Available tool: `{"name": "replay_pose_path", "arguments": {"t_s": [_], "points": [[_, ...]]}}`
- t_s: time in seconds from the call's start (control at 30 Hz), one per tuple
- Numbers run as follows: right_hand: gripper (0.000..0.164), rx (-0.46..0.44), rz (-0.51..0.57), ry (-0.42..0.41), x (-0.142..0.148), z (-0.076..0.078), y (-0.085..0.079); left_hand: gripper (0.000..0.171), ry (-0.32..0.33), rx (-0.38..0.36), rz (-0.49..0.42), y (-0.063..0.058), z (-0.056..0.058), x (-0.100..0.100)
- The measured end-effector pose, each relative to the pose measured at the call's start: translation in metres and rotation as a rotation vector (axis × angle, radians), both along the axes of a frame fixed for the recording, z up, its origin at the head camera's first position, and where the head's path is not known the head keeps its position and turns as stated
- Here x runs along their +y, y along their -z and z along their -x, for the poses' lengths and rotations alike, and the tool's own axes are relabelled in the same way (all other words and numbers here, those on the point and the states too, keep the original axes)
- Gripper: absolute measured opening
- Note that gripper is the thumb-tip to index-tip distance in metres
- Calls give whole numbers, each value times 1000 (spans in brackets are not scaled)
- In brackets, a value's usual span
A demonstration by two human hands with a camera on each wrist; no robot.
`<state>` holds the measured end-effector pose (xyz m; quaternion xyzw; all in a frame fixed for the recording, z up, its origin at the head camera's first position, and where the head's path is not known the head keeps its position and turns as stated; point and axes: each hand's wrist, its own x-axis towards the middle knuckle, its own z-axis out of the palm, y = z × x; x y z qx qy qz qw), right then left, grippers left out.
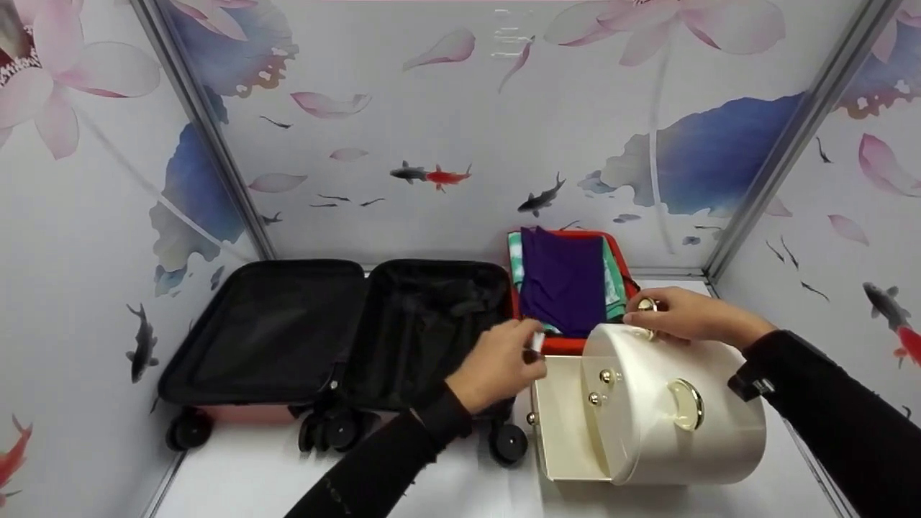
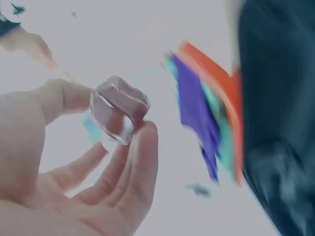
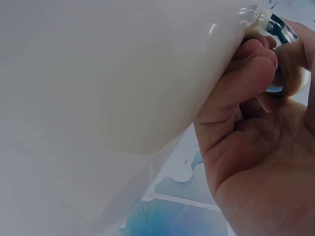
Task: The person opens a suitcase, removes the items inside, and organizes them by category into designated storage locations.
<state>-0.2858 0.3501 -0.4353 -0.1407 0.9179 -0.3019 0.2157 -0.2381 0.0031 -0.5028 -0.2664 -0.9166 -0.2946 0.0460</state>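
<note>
Between its thumb and fingers, my left hand [image 1: 500, 363] pinches a small, clear, pinkish faceted container [image 2: 118, 109], perhaps a little jar. In the head view this hand is above the pulled-out drawer [image 1: 572, 432] of a cream rounded storage box [image 1: 691, 417], near the black suitcase's right edge. My right hand [image 1: 680, 314] grips the shiny metallic handle [image 3: 280, 29] on top of that box, its fingers curled round it. Round knobs [image 1: 606, 375] show on the box's left face. What the drawer holds, if anything, cannot be made out.
An open black-lined suitcase [image 1: 270, 331] on wheels lies at the left. Behind the cream box stands a red container [image 1: 568, 347] with folded purple cloth [image 1: 565, 280] and green-and-white cloth. Printed wall panels [image 1: 432, 108] enclose the white table [image 1: 245, 475] on three sides.
</note>
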Motion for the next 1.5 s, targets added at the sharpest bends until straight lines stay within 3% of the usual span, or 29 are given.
{"name": "replay_pose_path", "arguments": {"t_s": [0.13, 0.23, 0.37, 0.53, 0.63, 0.73, 0.87, 1.13, 1.23, 1.4, 1.5], "points": [[36, -2, 6, 6, 0, -1, 1, 44, 24, 13, 49, 24, -20, 40], [35, 3, 9, 8, 0, -1, 2, 36, 16, 89, 151, 46, -30, 61], [35, 15, -2, 6, 0, -2, 1, 22, -43, 205, 312, 70, -39, 82], [33, 24, -10, 2, -1, -2, -1, 13, -94, 309, 508, 87, -43, 100], [34, 27, -10, 2, 0, -2, -1, 7, -88, 306, 576, 95, -43, 107], [35, 29, -6, -2, -1, -3, 0, 5, -80, 246, 608, 101, -44, 110], [34, 24, 0, 0, -1, -3, 0, 9, -85, 205, 608, 109, -45, 111], [35, 38, -6, -3, 1, -4, 0, 12, -35, 240, 557, 116, -41, 108], [34, 38, -1, 4, 2, -4, 1, 9, -3, 291, 514, 114, -40, 103], [32, 44, 1, 3, 1, -4, 1, 12, -16, 432, 346, 110, -37, 83], [32, 44, 1, 2, 0, -4, 0, 8, -65, 430, 218, 109, -38, 66]]}}
